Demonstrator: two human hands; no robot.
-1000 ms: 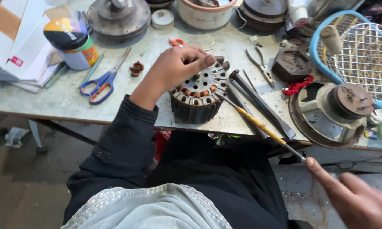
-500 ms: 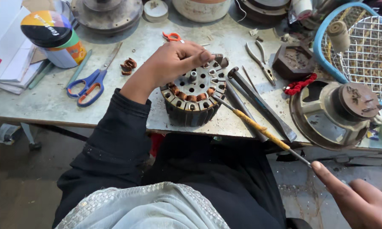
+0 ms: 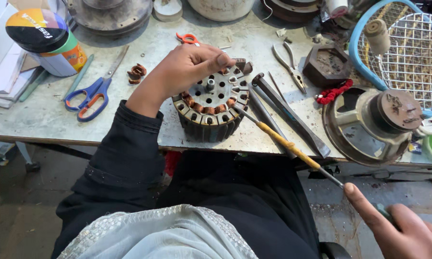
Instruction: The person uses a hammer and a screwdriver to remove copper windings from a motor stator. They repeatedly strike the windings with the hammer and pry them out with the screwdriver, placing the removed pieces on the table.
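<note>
At the lower right of the frame, the right hand (image 3: 407, 228) is seen with its fingers closed around the handle of a long thin rod tool (image 3: 292, 148), forefinger laid along the shaft. The rod slants up-left, its tip set in a slot at the near right rim of the motor stator (image 3: 210, 108). The stator stands at the centre of the frame near the front edge of the workbench (image 3: 43, 120). It is steadied by the left hand (image 3: 187, 72), draped over its far side with fingers curled on the top rim. Copper windings are observed in the near slots; several slots on the right appear empty, so the work is judged partly done. Farther back lie blue-handled scissors (image 3: 89, 93) at the left and pliers (image 3: 290, 64) at the upper right.
</note>
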